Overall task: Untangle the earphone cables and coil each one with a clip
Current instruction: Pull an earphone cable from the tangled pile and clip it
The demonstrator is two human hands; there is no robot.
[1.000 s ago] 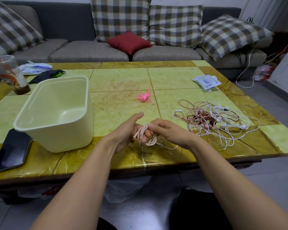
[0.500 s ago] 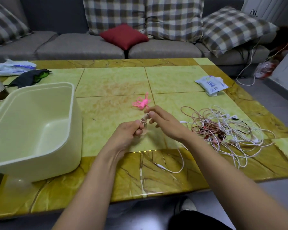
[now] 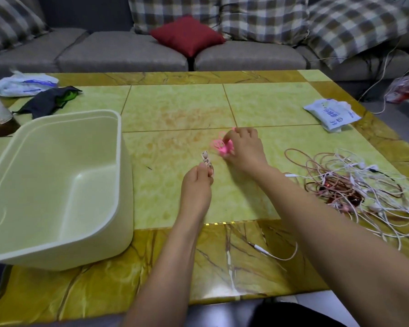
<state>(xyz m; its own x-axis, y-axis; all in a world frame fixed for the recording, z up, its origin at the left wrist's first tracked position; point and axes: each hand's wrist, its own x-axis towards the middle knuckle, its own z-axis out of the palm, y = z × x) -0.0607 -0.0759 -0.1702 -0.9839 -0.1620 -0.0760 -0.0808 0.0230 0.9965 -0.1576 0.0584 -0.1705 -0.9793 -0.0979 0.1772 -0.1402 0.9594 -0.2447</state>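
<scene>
While left fingers point(image 3: 204, 171) pinch coiled cable point(image 3: 206, 160), right fingers point(image 3: 233, 136) grip clips point(image 3: 223, 148).

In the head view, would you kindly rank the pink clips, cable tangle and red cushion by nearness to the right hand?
1. pink clips, under the right hand.
2. cable tangle, to its right.
3. red cushion, on the sofa beyond.
</scene>
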